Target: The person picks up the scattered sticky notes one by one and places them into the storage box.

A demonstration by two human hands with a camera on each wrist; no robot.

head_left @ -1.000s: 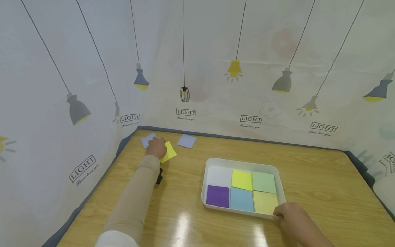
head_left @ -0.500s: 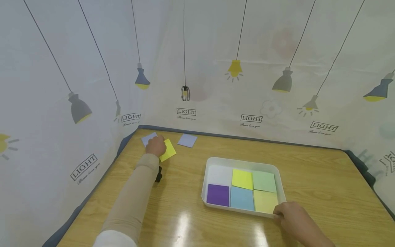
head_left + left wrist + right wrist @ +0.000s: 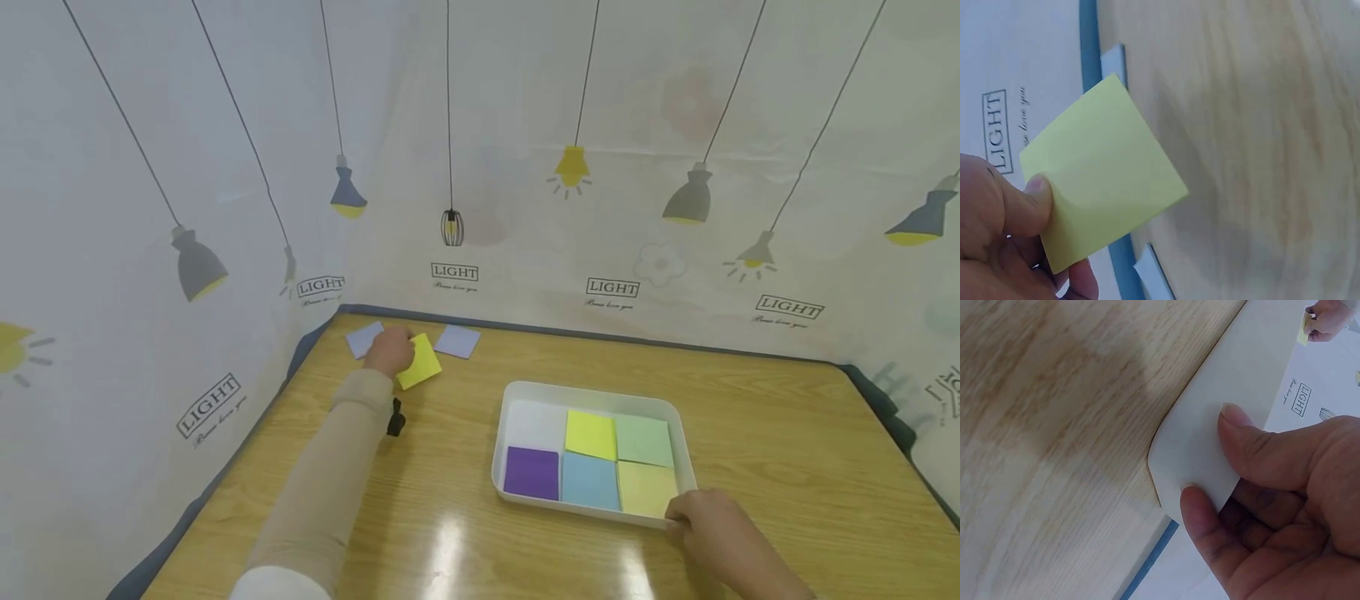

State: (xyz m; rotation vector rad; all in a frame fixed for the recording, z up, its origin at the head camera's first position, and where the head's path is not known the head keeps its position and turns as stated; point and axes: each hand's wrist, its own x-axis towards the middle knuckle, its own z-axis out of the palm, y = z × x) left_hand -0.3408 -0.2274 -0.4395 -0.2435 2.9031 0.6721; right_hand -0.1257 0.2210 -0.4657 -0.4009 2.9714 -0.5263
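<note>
My left hand [image 3: 390, 352] pinches a yellow sticky note pad [image 3: 422, 363] by one edge near the table's far left corner. In the left wrist view the thumb presses its face, and the yellow pad [image 3: 1104, 175] is tilted above the tabletop. Two pale lilac pads, one to the left [image 3: 363, 340] and one to the right [image 3: 458, 342], lie beside it. My right hand [image 3: 716, 532] grips the near right corner of a white tray [image 3: 592, 393]. In the right wrist view thumb and a finger press the tray's outer wall [image 3: 1191, 444].
Inside the tray lie purple [image 3: 532, 473], blue [image 3: 591, 482], pale yellow [image 3: 647, 490], bright yellow [image 3: 591, 434] and green [image 3: 643, 440] pads. Its back left part shows bare floor. A printed curtain [image 3: 510, 100] borders the wooden table [image 3: 780, 433] at the back and sides.
My left hand has shifted slightly right with the yellow pad, which now sits closer to the right lilac pad. The right hand and tray stay in place.
</note>
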